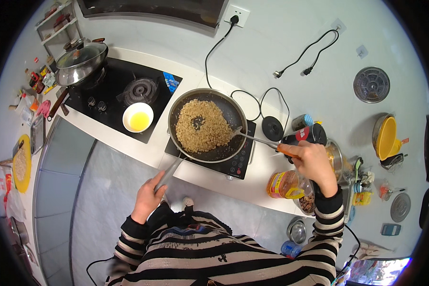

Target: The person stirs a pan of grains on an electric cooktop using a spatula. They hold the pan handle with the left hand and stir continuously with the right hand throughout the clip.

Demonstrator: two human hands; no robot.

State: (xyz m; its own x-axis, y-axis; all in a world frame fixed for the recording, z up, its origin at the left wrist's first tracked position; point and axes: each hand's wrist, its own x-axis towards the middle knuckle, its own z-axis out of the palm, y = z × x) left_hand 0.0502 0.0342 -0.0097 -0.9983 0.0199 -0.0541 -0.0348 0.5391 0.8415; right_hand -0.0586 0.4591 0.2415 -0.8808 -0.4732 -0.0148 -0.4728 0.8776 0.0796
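My left hand point(149, 198) is closed around the grey handle of a deep frying pan point(236, 114). The pan stands on a black portable cooktop point(238, 157) and holds a heap of brown, crumbly grain-like food point(200, 136) with a small hollow in it. In my right hand point(314, 164) is the orange-brown grip of a metal spatula point(257, 138), whose head touches the right edge of the heap. Left of the pan, a white bowl point(126, 116) with yellow liquid, perhaps beaten egg, sits on the edge of the black gas hob point(111, 89).
A lidded wok point(75, 71) stands on the hob's far left. Beside my right hand are an oil bottle point(282, 184), a dark container point(305, 134) and a metal bowl point(336, 159). A black round lid point(272, 128) and a cord point(209, 59) lie behind the cooktop.
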